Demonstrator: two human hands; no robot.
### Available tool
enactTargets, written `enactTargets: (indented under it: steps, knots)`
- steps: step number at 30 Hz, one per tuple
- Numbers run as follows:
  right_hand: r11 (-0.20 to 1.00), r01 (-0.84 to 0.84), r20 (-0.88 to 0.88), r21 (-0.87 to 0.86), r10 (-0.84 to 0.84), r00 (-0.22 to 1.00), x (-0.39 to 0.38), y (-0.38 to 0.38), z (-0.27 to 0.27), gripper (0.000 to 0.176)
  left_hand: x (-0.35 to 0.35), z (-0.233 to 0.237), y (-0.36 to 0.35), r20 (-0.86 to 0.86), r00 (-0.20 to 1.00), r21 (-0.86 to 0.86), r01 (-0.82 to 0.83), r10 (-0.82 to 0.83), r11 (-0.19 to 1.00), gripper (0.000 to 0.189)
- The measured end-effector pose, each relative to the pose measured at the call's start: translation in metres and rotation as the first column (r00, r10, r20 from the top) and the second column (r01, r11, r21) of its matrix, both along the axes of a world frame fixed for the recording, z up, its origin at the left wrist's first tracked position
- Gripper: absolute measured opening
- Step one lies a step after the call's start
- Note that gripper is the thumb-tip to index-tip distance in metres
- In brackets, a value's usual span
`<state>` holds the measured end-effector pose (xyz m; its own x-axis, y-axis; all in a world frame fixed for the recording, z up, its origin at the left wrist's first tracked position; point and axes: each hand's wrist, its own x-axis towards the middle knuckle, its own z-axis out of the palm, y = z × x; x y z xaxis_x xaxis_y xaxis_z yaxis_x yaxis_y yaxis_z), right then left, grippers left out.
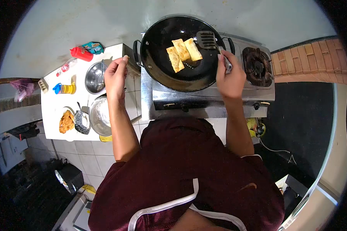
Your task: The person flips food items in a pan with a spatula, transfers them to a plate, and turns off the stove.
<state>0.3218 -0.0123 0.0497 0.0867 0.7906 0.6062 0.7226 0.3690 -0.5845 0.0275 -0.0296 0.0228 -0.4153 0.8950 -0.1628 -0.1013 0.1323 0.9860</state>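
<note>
Three golden, flat rectangular pastries (181, 51) lie close together in a black wok (165, 79) on the stove. My right hand (230, 79) is wrapped round the handle of a slotted spatula (207, 40); its dark head is inside the wok, to the right of the pastries. Left of the wok, near its left handle, my left hand (116, 77) is raised with the fingers pressed together. Whether anything small is between those fingertips cannot be made out.
At the left, a white table (50, 111) bears metal bowls (95, 78), a red bottle (81, 54), a yellow bottle with a blue top (64, 89) and a plate of browned food (66, 121). A second burner (257, 66) is right of the wok.
</note>
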Motion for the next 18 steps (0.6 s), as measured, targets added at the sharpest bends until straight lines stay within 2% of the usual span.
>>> enactTargets:
  steps: [3,7,9,12,18]
  knots:
    - [0.996,0.002,-0.035,-0.093,-0.005,0.999,-0.003,0.005,-0.005,0.016,0.002,0.003,-0.001,-0.009,1.000,0.003,-0.016,0.016,1.000,0.015]
    - [0.999,-0.030,-0.041,-0.045,0.028,0.999,-0.009,0.008,-0.018,0.016,-0.004,-0.002,-0.004,-0.028,0.999,0.014,-0.032,0.032,0.999,0.016]
    - [0.988,-0.085,-0.098,-0.132,0.072,0.993,-0.012,0.006,-0.015,0.015,-0.003,-0.002,-0.006,-0.013,0.999,0.008,-0.045,0.045,0.999,0.016]
    - [0.989,-0.028,-0.084,-0.142,0.016,0.996,-0.012,0.001,-0.003,0.016,-0.005,-0.001,-0.008,-0.004,0.998,0.005,-0.066,0.066,0.998,0.017]
    - [0.988,-0.049,-0.106,-0.144,0.034,0.994,-0.002,0.012,-0.012,0.017,-0.005,-0.003,-0.010,-0.010,0.998,0.001,-0.066,0.066,0.998,0.017]
